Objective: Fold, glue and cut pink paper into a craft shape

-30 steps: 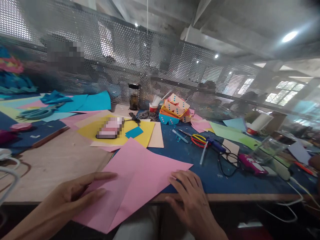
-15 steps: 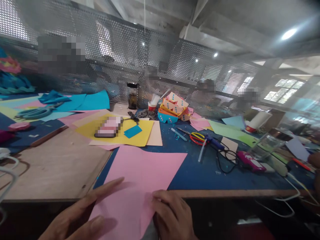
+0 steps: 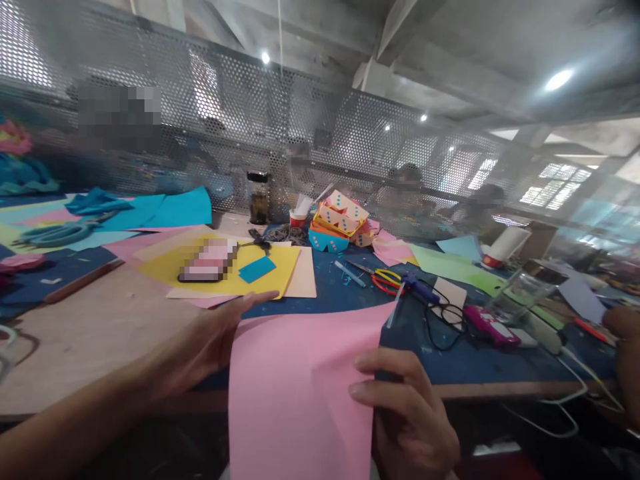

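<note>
A pink sheet of paper stands upright and slightly curved in front of me, hanging over the near table edge. My right hand grips its right side, two fingers on the front face and the rest of the hand behind. My left hand is at the sheet's left edge, partly hidden by it, with its fingers stretched forward past the upper left corner. Beyond the fingertips lie a yellow sheet, a phone and a small blue paper piece.
Scissors, a glue gun with a black cord and a magenta device lie to the right. Decorated paper masks are piled at the back beside a dark-lidded jar. Teal-handled scissors rest far left. Another person's arm shows at right.
The pink sheet has come up from lying at the table edge to standing upright. My left hand has moved forward to its left edge; my right hand has shifted right and up with the paper.
</note>
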`<state>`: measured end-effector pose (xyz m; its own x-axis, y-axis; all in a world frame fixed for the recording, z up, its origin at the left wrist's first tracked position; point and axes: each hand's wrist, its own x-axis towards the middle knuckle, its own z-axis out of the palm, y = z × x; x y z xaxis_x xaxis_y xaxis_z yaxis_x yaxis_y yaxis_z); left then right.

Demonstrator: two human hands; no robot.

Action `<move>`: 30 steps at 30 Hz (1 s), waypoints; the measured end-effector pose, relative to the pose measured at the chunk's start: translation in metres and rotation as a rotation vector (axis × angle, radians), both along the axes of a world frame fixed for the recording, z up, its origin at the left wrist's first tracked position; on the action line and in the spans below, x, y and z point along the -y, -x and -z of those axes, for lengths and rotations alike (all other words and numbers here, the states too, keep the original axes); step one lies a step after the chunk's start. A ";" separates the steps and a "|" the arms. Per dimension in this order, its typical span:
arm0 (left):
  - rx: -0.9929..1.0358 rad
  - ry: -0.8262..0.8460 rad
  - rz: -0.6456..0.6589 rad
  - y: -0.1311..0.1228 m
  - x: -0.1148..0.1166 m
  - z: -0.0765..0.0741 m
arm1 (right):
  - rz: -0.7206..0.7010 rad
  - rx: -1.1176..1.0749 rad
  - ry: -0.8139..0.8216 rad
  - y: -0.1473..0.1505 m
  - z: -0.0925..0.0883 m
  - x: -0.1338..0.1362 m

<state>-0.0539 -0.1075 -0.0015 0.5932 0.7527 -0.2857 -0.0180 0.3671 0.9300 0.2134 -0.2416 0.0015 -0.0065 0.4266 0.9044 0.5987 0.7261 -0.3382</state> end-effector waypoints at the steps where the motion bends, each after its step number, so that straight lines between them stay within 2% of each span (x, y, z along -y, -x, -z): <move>1: 0.035 0.063 0.027 -0.011 -0.019 -0.010 | -0.033 0.017 0.036 -0.006 -0.003 -0.002; 3: 0.074 0.142 0.066 -0.024 -0.047 -0.022 | -0.088 0.013 0.114 -0.017 -0.008 -0.007; 5: 0.064 0.135 0.161 -0.031 -0.061 -0.027 | -0.144 0.006 0.155 -0.025 -0.012 -0.012; 7: 0.051 0.088 0.251 -0.036 -0.062 -0.031 | -0.183 0.007 0.161 -0.029 -0.018 -0.017; 10: 0.044 -0.043 0.271 -0.046 -0.055 -0.041 | -0.193 0.004 0.156 -0.033 -0.026 -0.022; 12: 0.036 -0.076 0.198 -0.052 -0.051 -0.049 | -0.163 -0.001 0.146 -0.038 -0.029 -0.025; 16: 0.020 -0.194 -0.093 -0.058 -0.052 -0.056 | -0.042 -0.080 0.202 -0.050 -0.024 -0.036; 19: -0.120 -0.372 -0.207 -0.057 -0.055 -0.047 | -0.024 -0.182 0.404 -0.059 -0.007 -0.050; 22: -0.253 -0.462 -0.238 -0.055 -0.056 -0.028 | -0.067 -0.191 0.550 -0.067 0.019 -0.060; 26: -0.337 -0.469 -0.208 -0.051 -0.060 -0.003 | -0.005 -0.090 0.621 -0.072 0.047 -0.059; 30: -0.376 -0.463 -0.120 -0.047 -0.062 0.006 | 0.082 0.148 0.590 -0.070 0.049 -0.044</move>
